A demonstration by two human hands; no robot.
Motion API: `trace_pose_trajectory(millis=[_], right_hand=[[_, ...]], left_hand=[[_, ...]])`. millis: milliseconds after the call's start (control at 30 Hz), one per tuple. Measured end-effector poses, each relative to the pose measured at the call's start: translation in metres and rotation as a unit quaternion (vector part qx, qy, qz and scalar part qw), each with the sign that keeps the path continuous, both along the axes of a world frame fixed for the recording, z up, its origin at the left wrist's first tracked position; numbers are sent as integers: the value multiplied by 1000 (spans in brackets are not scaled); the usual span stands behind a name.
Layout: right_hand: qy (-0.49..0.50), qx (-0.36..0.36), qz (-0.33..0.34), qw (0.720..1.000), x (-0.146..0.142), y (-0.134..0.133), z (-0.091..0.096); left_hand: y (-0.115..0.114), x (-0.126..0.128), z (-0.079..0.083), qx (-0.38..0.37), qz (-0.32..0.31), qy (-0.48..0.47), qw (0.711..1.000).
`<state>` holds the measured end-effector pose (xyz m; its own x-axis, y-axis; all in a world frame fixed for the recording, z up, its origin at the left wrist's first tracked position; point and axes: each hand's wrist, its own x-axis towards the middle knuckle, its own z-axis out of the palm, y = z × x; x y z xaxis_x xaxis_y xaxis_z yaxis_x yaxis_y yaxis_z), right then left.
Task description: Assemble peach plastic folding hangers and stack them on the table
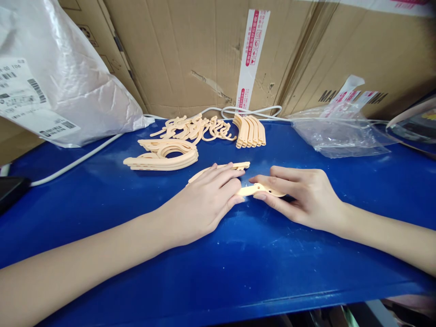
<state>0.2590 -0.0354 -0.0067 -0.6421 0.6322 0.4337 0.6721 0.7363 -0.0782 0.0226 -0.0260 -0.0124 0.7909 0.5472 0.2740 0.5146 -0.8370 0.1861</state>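
My left hand (213, 200) and my right hand (303, 195) meet over the middle of the blue table. Between them is a cream plastic hanger piece (250, 190) with small holes. The left thumb and forefinger grip its left end, while the right thumb and fingers pinch it farther along; its right tip is partly hidden under the right hand. Another cream hanger arm (243, 165) lies beneath the left fingers, mostly covered. Beyond sit a stack of curved hanger pieces (163, 156), a loose heap of hooks (190, 129) and a row of hanger arms (250, 131).
Cardboard boxes (190, 50) line the back of the blue table (218, 281). A silvery parcel bag (75, 86) leans at the left, with a white cable (78, 159) and a dark object (12, 190) near it. Clear plastic wrapping (344, 136) lies at the back right.
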Motion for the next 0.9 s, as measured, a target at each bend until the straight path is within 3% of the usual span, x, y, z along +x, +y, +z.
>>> trace_pose_trajectory(millis=[367,633,900], right_hand=[[-14,43,15,999,2,3,-1],[14,-33,13,999,0,3,-1],[30,-64,38,997,1,4,0]], left_hand=[[0,0,-1,10,-4,-2,1000],[0,0,-1,10,-2,3,1000],[-1,0,0,6,-8,-1,1000]])
